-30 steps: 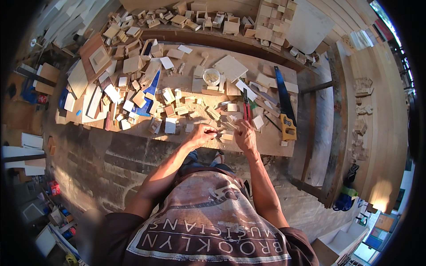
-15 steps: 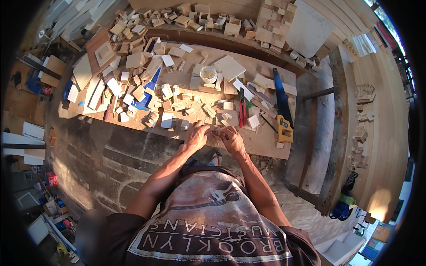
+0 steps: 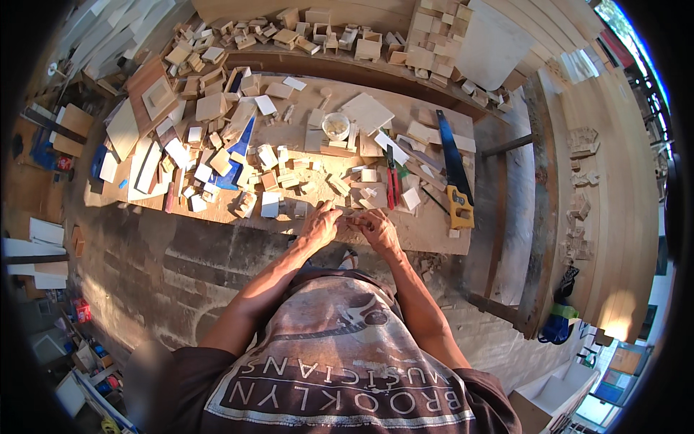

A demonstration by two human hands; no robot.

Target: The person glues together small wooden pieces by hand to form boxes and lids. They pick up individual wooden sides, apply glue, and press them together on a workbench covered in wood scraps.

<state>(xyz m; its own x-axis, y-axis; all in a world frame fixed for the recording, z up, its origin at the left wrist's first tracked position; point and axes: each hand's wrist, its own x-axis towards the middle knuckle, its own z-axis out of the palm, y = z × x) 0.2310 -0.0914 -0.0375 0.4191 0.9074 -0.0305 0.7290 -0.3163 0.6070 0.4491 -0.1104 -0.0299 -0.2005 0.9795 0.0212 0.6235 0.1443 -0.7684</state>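
At the workbench's near edge, my left hand is closed with its fingers bent. Just right of it, my right hand is closed too, fingertips pinched together and pointing toward the left hand. Whatever lies in the fingers is too small or hidden to make out. Beyond my hands lie small wood blocks. Red-handled pliers rest past my right hand. A white tub with pale contents stands farther back.
A handsaw with a yellow handle lies at the bench's right. Another blue saw blade sticks out among wood offcuts on the left. Many small wooden pieces line a back shelf. Long boards stand along the right.
The view has shifted slightly, so the bench sits a little farther left and up in the picture. Both hands stay close together at the edge, with the right fingers moved slightly.
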